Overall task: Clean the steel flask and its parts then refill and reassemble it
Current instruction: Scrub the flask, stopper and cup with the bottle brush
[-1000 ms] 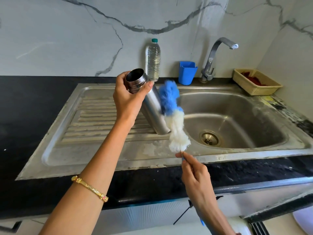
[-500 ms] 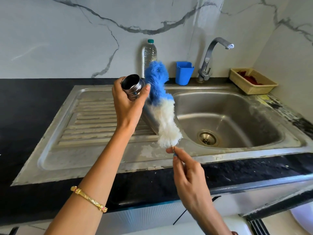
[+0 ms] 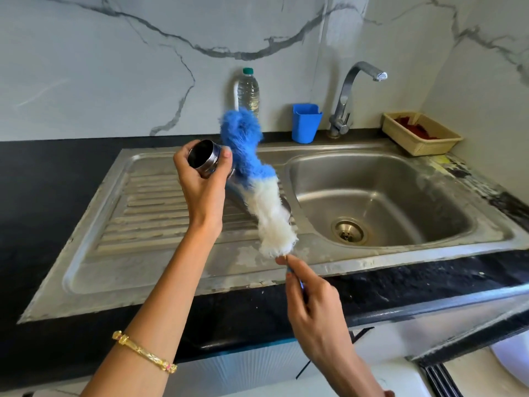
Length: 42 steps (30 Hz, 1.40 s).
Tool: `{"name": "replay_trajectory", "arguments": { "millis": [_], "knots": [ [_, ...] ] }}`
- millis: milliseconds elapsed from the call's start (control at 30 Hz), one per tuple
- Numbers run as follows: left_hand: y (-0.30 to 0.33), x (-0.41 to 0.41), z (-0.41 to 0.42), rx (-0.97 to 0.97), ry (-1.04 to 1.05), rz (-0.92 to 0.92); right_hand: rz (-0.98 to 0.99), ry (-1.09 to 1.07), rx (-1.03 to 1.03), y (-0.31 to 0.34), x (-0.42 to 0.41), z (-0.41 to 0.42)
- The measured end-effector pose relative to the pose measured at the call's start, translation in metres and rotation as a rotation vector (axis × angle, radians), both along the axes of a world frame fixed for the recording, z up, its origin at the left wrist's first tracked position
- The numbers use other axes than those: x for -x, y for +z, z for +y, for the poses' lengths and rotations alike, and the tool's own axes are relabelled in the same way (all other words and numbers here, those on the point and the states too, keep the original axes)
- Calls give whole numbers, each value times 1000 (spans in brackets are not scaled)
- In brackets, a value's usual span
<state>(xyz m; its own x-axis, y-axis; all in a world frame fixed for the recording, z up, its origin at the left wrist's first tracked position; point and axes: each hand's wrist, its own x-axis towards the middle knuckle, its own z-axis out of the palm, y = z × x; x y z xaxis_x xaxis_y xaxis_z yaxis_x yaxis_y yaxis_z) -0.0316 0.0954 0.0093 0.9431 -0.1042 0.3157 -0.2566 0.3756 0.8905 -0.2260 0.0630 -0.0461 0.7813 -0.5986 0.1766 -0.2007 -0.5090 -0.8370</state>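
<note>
I see the steel sink (image 3: 400, 179) set in the black surface (image 3: 57, 179). Above its drainboard my left hand (image 3: 203, 187) grips the tilted flask (image 3: 204, 159), mouth toward me. My right hand (image 3: 312, 308) pinches the blue-and-white brush (image 3: 252, 179) by its handle, bristles beside the flask.

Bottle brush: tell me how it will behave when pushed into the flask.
The brush looks soft: its fluffy blue and white head bends along its length, so it will likely flex and squash through the flask mouth. The right hand pinches only a thin handle, so the tip may wobble. It is probably light.
</note>
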Motion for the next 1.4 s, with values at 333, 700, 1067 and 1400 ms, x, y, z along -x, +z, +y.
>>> {"name": "replay_trajectory", "arguments": {
  "millis": [333, 700, 1067, 1400],
  "knots": [
    [-2, 3, 3, 127, -42, -16, -25, 23, -63, 10, 7, -7],
    [12, 14, -8, 103, -69, -38, -5, -52, -114, 5, 5, -6],
    [13, 5, -11, 126, -139, -39, 23, -92, -109, 3, 5, -19],
    [11, -1, -3, 69, -117, 35, 114, -148, -124, -12, 4, -31]
  ]
}}
